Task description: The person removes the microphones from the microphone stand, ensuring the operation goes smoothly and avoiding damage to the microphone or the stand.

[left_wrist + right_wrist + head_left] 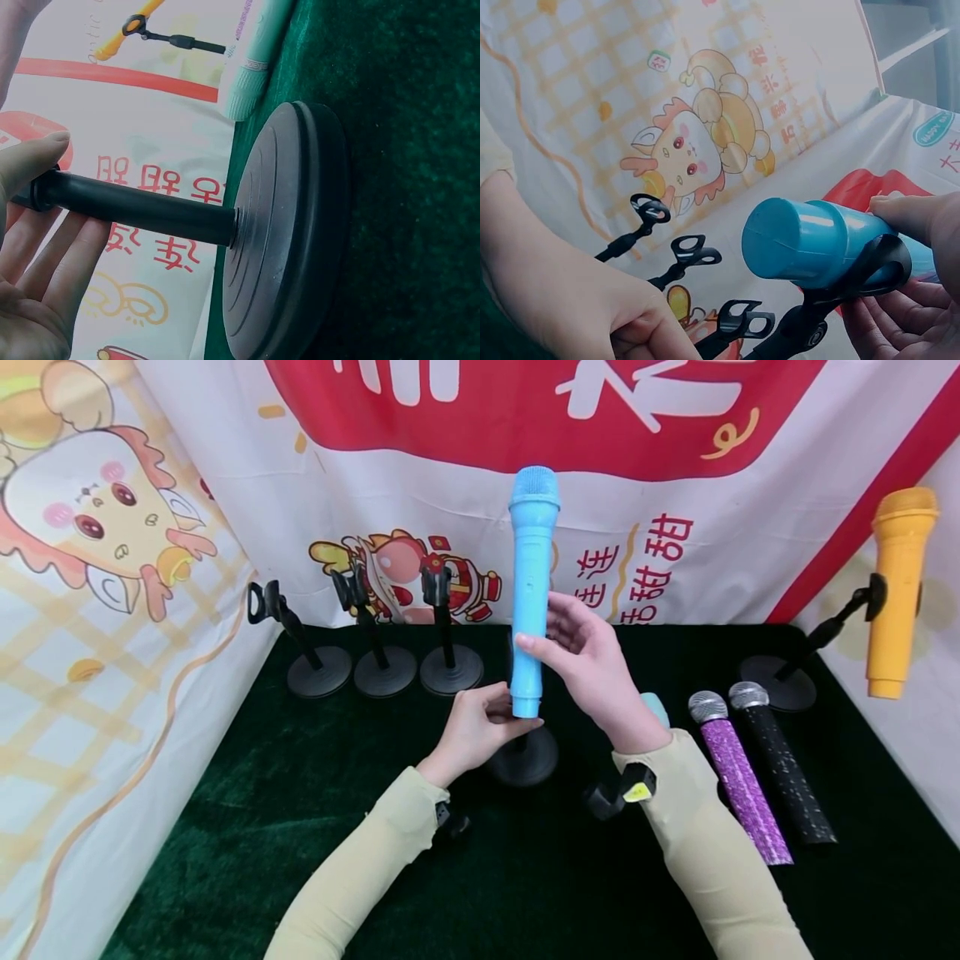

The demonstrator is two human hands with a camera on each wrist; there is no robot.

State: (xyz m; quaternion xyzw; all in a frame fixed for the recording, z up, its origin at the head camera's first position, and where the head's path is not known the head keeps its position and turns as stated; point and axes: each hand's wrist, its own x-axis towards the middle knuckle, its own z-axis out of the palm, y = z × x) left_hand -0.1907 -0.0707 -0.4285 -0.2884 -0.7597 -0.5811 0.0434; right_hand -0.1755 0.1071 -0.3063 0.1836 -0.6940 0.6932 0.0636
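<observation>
A light blue microphone [531,568] stands upright in the middle of the head view. My right hand [592,672] pinches its lower body between thumb and fingers. In the right wrist view, the black clip [889,266] of a stand wraps around the microphone near its tail end. Just below, my left hand [480,727] grips the upper part of that stand's pole [142,206], thumb on one side and fingers on the other. The stand's round black base [525,762] sits on the green cloth, partly hidden by the left hand.
Three black stands with bare clips [315,670] line the back left. A yellow microphone [896,593] tilts in a stand at right. Purple [742,785] and black [783,768] glittery microphones lie beside my right forearm, and a teal microphone [251,82] lies partly hidden behind the right wrist.
</observation>
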